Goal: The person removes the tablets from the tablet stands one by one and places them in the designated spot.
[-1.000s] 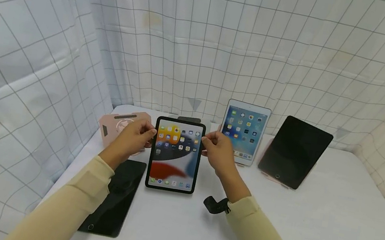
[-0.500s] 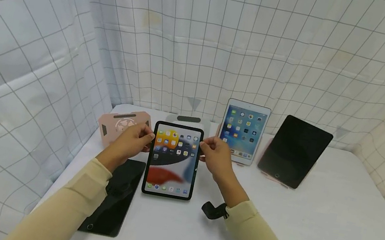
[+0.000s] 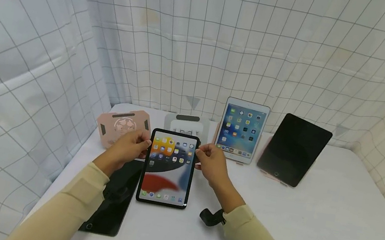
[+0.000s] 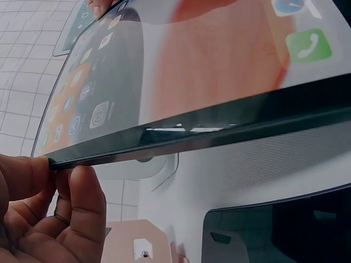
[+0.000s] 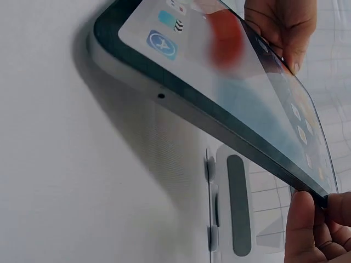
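Observation:
Between both hands is a black-bordered tablet (image 3: 167,171), its screen lit with app icons and its upper end raised. My left hand (image 3: 131,146) pinches its upper left edge, and the left wrist view shows thumb and fingers gripping the tablet's rim (image 4: 98,160). On the opposite side, my right hand (image 3: 211,161) pinches the upper right edge. Just behind the tablet stands a grey-white stand (image 3: 186,124) with a dark pad, its lower part hidden. A dark tablet (image 3: 111,204) lies flat below my left hand, partly covered by the sleeve.
At the back left stands a pink stand (image 3: 123,125) with a round cut-out pattern. To the right, a white tablet (image 3: 242,130) with a lit screen leans on a stand, beside a dark-screened tablet (image 3: 294,150) also propped up. Checked white curtains surround the white table (image 3: 311,233).
Both hands have drawn the lit tablet toward the person and slightly left, away from the grey-white stand, which now shows more behind it. The other tablets have stayed put.

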`<state>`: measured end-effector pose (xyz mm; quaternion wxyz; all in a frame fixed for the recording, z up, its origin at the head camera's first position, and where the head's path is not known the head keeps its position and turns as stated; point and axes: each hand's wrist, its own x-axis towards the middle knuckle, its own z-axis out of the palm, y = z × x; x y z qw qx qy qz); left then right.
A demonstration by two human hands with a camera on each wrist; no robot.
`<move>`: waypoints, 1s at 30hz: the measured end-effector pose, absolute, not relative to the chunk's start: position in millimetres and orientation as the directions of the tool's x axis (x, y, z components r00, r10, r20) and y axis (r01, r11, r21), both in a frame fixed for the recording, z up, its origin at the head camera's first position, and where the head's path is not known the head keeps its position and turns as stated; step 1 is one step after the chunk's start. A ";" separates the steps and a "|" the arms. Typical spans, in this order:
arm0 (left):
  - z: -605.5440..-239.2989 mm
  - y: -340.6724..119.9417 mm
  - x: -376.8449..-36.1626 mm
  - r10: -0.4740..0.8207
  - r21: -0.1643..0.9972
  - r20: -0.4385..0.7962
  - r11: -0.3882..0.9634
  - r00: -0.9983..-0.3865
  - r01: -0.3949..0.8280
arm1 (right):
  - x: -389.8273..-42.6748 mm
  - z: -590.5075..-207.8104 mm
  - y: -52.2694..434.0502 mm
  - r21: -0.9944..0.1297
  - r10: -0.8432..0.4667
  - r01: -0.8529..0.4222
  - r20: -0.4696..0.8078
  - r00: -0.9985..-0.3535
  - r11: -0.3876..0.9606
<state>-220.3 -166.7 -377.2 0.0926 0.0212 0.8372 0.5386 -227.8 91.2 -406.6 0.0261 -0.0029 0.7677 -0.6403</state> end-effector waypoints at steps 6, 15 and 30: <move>-381.9 -166.1 -216.8 0.119 0.896 -0.177 0.431 -0.977 -0.110 | -223.5 -410.2 91.3 -0.980 -0.051 0.035 -0.046 -0.998 0.195; -388.6 -168.3 -212.4 0.129 0.898 -0.209 0.418 -0.969 -0.138 | -219.0 -415.4 93.0 -0.976 -0.062 0.063 -0.078 -0.995 0.208; -398.2 -172.0 -200.3 0.138 0.894 -0.316 0.375 -0.939 -0.246 | -207.0 -422.5 94.2 -0.972 -0.122 0.141 -0.166 -0.979 0.188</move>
